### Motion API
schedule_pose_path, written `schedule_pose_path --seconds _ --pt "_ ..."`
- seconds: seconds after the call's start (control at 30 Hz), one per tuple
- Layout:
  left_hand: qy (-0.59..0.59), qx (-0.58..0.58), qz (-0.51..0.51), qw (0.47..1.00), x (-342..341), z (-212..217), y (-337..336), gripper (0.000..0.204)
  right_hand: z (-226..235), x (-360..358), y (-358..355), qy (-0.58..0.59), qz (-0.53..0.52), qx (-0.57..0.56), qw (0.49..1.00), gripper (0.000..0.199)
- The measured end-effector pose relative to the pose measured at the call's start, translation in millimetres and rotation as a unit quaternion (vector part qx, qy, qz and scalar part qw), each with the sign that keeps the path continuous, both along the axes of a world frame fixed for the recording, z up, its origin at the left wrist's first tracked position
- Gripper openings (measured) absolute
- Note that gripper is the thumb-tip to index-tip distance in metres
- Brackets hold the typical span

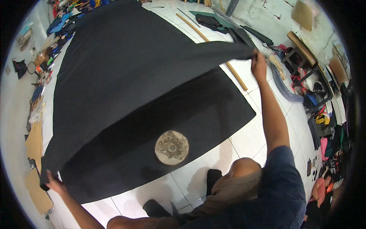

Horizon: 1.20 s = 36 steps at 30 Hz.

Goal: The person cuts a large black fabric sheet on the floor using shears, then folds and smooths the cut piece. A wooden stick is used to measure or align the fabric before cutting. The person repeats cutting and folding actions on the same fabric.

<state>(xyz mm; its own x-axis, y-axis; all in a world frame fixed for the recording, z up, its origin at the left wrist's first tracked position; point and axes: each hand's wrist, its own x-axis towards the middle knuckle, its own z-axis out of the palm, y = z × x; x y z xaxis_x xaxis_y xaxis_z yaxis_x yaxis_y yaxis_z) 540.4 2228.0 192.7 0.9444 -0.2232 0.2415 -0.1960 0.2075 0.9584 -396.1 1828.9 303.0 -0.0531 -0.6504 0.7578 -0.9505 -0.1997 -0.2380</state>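
Head view: a person spreads a large black felt-like fabric sheet (126,76) over the white tiled floor (248,141).
Left hand (53,184) and right hand (258,65) each have fingers clamped on a lifted corner; a round grey metal disc (172,147) weights the lower layer; next, the top layer likely needs aligning.

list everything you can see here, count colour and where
black fabric sheet: one upper layer, black, lifted across the middle, over a second black layer on the floor
round weight: one, grey-brown, on the lower layer
wooden stick: one, tan, on the floor tiles beyond the fabric
cardboard pieces: several, brown, left edge
clutter of bags and scraps: many, mixed colours, right side
left hand: grips the fabric's near left corner
right hand: grips the far right corner
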Motion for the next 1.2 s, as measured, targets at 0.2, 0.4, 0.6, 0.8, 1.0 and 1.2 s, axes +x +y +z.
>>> schedule_pose_path --seconds 0.2,0.4,0.6,0.8,1.0,1.2 --pt "0.201 0.228 0.06 0.951 -90.0 -150.9 31.9 0.038 -178.2 -64.2 84.0 0.004 -0.118 0.276 0.954 0.033" --pt "0.211 0.272 0.078 0.936 -104.1 -175.6 49.1 0.043 -200.8 -81.1 121.8 0.022 -0.12 0.316 0.941 0.025" --pt "0.337 0.257 -0.007 0.906 -80.6 -204.6 61.1 0.047 -210.2 -58.1 128.5 0.025 -0.251 0.372 0.893 0.021" --pt "0.354 0.266 -0.067 0.894 -95.0 -209.6 77.4 0.043 -198.6 -57.8 121.2 0.034 -0.294 0.39 0.872 0.02" --pt "0.334 0.255 0.001 0.907 -141.0 -205.1 66.5 0.058 -192.6 -72.8 115.2 0.084 -0.354 0.449 0.816 0.022" --pt "0.3 0.132 -0.037 0.944 -103.7 -216.6 80.2 0.051 -209.8 -58.4 102.3 0.221 -0.26 0.537 0.771 0.023"
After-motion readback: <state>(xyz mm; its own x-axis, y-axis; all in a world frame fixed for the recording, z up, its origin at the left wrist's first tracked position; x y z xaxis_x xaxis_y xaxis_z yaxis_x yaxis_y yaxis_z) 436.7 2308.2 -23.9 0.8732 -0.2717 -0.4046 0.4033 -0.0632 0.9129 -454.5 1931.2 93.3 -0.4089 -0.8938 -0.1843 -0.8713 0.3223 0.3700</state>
